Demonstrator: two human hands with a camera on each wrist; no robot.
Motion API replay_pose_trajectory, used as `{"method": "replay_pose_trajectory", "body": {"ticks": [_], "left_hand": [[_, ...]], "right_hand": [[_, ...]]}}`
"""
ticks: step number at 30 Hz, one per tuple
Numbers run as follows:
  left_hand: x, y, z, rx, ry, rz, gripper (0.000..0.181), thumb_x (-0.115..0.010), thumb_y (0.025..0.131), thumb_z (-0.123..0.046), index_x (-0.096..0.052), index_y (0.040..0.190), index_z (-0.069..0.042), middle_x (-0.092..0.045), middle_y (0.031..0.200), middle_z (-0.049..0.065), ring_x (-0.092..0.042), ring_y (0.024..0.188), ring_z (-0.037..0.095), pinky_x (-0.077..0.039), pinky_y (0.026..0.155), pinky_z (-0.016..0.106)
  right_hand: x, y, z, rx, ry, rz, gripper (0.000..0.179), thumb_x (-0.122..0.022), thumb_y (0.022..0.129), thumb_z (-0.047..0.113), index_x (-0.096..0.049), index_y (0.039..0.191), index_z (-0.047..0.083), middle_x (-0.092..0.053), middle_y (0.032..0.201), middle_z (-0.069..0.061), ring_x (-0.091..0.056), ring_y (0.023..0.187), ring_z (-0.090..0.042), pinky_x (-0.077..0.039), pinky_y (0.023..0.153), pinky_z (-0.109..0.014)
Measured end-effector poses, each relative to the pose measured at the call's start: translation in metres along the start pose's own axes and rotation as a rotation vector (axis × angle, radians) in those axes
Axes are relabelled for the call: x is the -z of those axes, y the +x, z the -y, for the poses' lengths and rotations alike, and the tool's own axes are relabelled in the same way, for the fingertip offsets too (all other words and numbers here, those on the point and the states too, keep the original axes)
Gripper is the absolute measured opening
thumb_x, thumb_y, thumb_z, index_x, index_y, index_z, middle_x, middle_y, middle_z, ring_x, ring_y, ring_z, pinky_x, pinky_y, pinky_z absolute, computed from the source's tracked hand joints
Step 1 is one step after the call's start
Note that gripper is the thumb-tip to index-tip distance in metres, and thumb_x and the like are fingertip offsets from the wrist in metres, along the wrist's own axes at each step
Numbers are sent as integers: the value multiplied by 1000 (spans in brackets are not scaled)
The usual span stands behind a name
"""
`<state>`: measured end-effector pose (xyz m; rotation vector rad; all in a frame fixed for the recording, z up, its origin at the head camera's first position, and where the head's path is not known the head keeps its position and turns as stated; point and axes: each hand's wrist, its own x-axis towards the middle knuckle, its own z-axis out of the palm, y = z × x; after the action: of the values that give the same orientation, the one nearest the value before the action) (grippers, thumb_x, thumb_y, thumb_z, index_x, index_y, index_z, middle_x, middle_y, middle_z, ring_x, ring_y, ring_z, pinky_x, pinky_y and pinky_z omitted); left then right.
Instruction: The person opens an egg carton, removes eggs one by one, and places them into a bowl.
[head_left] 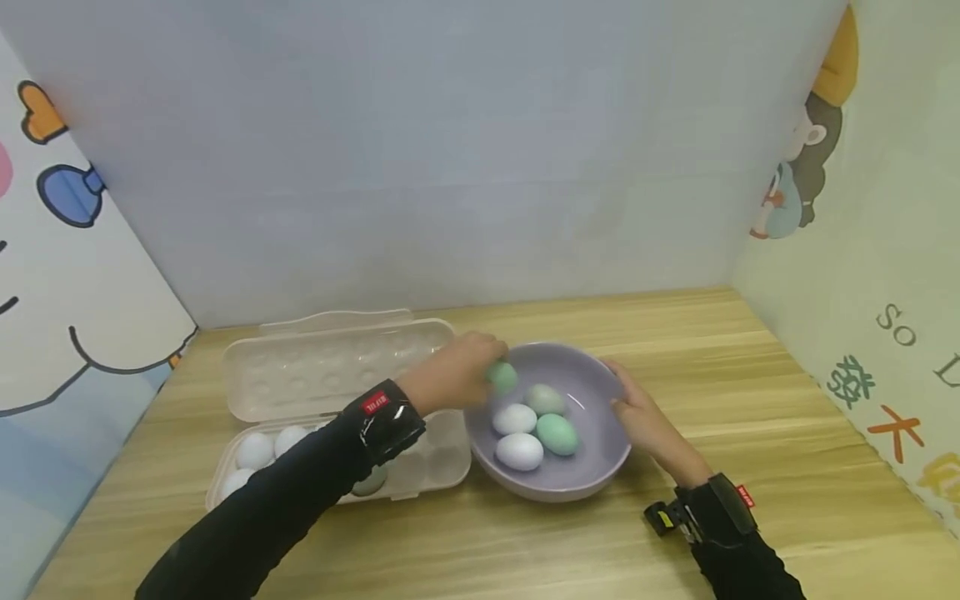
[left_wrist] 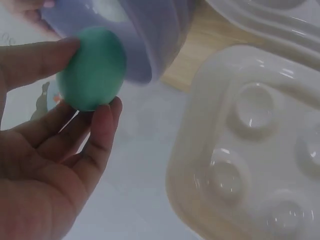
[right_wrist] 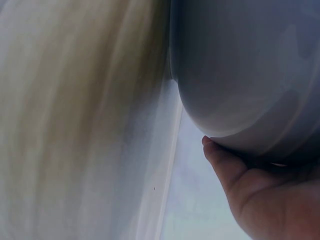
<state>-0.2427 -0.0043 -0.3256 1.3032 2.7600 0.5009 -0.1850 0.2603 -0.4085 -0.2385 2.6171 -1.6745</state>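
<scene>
My left hand [head_left: 457, 371] pinches a green egg [head_left: 502, 377] over the left rim of a purple bowl [head_left: 600, 408]. Up close in the left wrist view, thumb and fingertips hold this egg [left_wrist: 93, 69] from opposite sides. Inside the bowl lie two white eggs [head_left: 519, 452], a grey-green egg [head_left: 545, 400] and another green egg [head_left: 557, 434]. At the bowl's right side, my right hand [head_left: 648, 421] grips the rim. The right wrist view shows fingers against the bowl's outer wall [right_wrist: 240, 80]; the rest of that grip is hidden.
Left of the bowl stands a pale egg carton [head_left: 442, 467] with its lid [head_left: 337, 367] folded back. White eggs [head_left: 255, 450] sit at its left end, and a grey-green egg [head_left: 369, 482] shows below my left sleeve. Behind the wooden table [head_left: 585, 550] rises a plain pale wall [head_left: 465, 167].
</scene>
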Motion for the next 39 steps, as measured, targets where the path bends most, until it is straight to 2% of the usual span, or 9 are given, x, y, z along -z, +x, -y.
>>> {"method": "replay_pose_trajectory", "body": {"ticks": [5,11,17,23,31,35,39], "left_hand": [[-8,6,4,43,25,9,24,-68,66,-6,-57,87,-7,-55,79,0,-51,72,14,-45,64,26],[-19,15,9,69,62,37,25,-70,69,-11,-53,87,-10,-51,78,-1,-49,72,14,-44,64,27],[-28,20,6,54,110,87,22,-66,67,-3,-57,86,-9,-52,81,1,-50,73,17,-45,66,31],[-36,21,3,42,100,134,22,-65,62,2,-56,79,-8,-49,74,0,-48,70,18,-43,63,32],[-44,24,0,3,131,140,21,-63,62,4,-56,78,-7,-51,78,2,-48,73,19,-44,68,34],[-44,25,0,-11,138,132,21,-63,65,2,-56,83,-7,-52,81,3,-50,75,19,-46,69,34],[-28,19,-3,13,103,116,27,-62,71,-1,-58,97,-5,-53,87,5,-53,76,19,-47,67,31]], "right_hand": [[-8,2,1,7,5,4,55,-30,84,-7,-23,137,7,-26,139,-25,-31,121,-44,-32,93,-58],[-11,4,-1,3,-3,13,55,-30,85,-5,-21,138,7,-25,140,-25,-31,121,-45,-34,91,-58],[-10,6,-2,12,-20,7,56,-30,84,-5,-21,138,7,-24,140,-24,-30,121,-46,-35,90,-59],[-8,5,-3,5,-37,6,55,-30,85,-5,-20,138,7,-23,140,-25,-29,122,-45,-31,93,-59],[-5,3,-4,-7,-25,12,55,-30,86,-3,-20,139,9,-23,141,-24,-29,122,-45,-32,92,-60],[-2,2,-4,-10,-35,5,56,-30,86,-4,-20,139,9,-23,141,-24,-29,122,-46,-32,92,-61],[0,1,-6,-19,-47,3,56,-30,86,-4,-19,139,8,-22,141,-25,-29,122,-46,-31,92,-61]]}}
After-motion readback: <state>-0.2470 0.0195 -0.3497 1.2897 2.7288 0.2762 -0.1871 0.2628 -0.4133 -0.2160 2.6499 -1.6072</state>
